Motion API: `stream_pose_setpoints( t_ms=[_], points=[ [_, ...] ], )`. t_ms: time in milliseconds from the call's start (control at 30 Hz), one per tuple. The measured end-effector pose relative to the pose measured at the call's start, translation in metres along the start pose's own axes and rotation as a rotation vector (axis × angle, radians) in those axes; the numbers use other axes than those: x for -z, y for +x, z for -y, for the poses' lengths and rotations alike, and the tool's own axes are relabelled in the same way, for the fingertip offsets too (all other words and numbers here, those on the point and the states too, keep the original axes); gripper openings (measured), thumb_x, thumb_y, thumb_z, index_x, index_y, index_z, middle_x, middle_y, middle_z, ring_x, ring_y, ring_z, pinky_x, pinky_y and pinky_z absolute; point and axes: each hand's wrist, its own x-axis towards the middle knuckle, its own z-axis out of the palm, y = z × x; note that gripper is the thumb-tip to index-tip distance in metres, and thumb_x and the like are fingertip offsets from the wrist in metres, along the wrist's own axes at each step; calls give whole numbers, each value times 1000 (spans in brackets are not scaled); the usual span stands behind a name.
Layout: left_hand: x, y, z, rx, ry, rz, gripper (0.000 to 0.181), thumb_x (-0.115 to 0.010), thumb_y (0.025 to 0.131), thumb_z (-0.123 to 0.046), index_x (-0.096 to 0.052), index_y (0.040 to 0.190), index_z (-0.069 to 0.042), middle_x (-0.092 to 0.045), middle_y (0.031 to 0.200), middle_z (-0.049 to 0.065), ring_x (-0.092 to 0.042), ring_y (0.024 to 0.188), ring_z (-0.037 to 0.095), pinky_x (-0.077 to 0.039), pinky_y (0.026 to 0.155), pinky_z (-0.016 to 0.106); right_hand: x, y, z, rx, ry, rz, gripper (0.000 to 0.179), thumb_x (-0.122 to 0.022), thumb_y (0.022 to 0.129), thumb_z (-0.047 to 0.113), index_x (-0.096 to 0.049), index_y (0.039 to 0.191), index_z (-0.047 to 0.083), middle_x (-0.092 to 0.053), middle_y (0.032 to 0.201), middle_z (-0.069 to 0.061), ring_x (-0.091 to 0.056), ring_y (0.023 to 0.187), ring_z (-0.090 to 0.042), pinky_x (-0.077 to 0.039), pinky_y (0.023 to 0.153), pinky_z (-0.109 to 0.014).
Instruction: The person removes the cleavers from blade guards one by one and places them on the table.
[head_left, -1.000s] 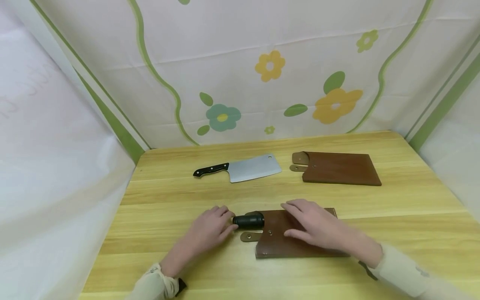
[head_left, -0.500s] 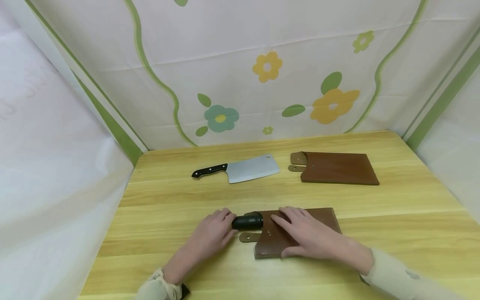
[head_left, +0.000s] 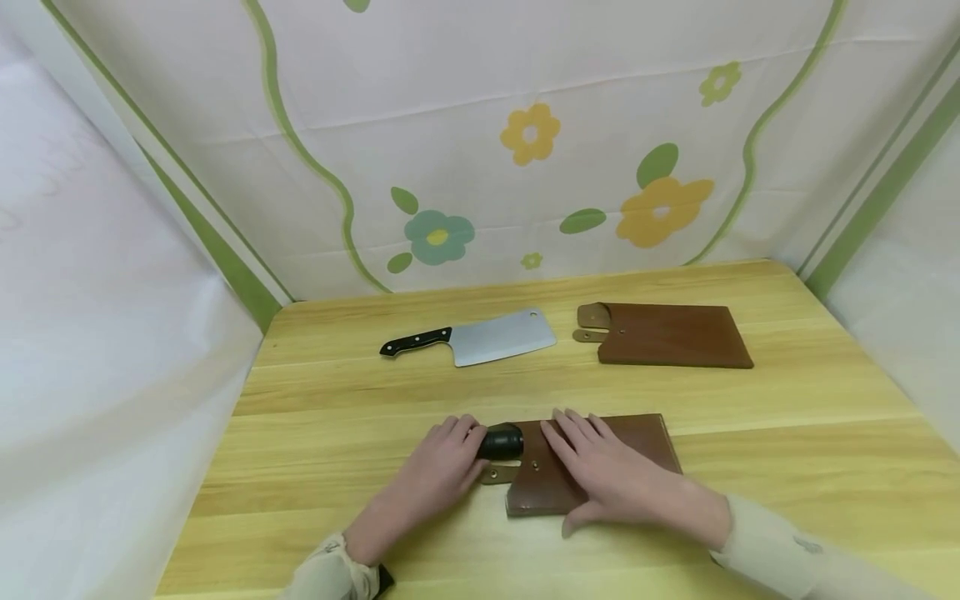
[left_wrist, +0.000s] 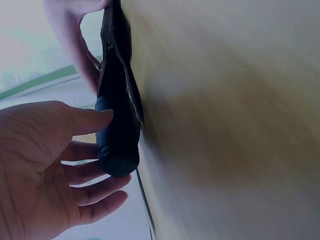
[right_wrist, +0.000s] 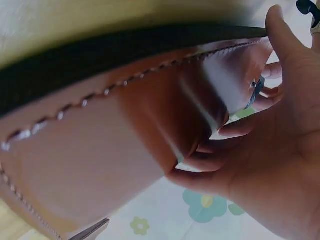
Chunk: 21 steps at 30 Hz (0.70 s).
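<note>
A knife with a thick black rounded handle (head_left: 502, 443) sits in a brown leather sheath (head_left: 645, 433) lying flat at the front of the table; its blade is hidden inside. My left hand (head_left: 444, 462) is round the handle's free end. In the left wrist view, the thumb lies on one side of the black handle (left_wrist: 119, 142) and the fingers curl on the other. Spread across the sheath's middle, my right hand (head_left: 624, 479) rests with fingers fairly straight, its thumb past the near edge. A snap strap (head_left: 501, 475) sticks out beside the handle, unfastened.
Farther back on the wooden table (head_left: 322, 400) lies a bare cleaver (head_left: 502, 337), its black riveted handle pointing left. To its right is a second brown leather sheath (head_left: 675, 335) with its flap and strap open. White flowered cloth (head_left: 450, 167) hangs behind and at both sides.
My left hand has moved right, from the handle's end to farther along it. The right hand has slid slightly left and spread out on the sheath. The view has shifted a little.
</note>
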Motion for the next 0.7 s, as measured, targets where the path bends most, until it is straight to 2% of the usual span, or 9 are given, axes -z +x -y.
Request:
stream_pose_setpoints(
  t_ms=[167,300,700],
  points=[
    [-1,5,-4,-25,9,-9,36,-72,98,-28,-66,123,-2,-64,114,9,-61,103,23,-56,93,40,-2,2,1,-20,-20,2,132,-64,73,86,-30,157,-9,-27,160,-37,-30,146,-54,-30,115,-68],
    [-2,8,-7,-37,29,1,37,-71,99,-29,-65,124,-2,-64,114,9,-62,103,23,-56,92,39,-2,4,0,-23,-21,2,130,-66,74,85,-31,157,-9,-30,159,-36,-33,145,-53,-31,115,-68],
    [-10,17,-14,-45,75,-19,34,-73,98,-29,-65,121,-5,-61,107,6,-60,95,19,-56,82,33,-4,8,-1,2,-62,-25,120,-77,76,71,-36,154,-10,-42,151,-32,-43,140,-47,-35,115,-61]
  ],
)
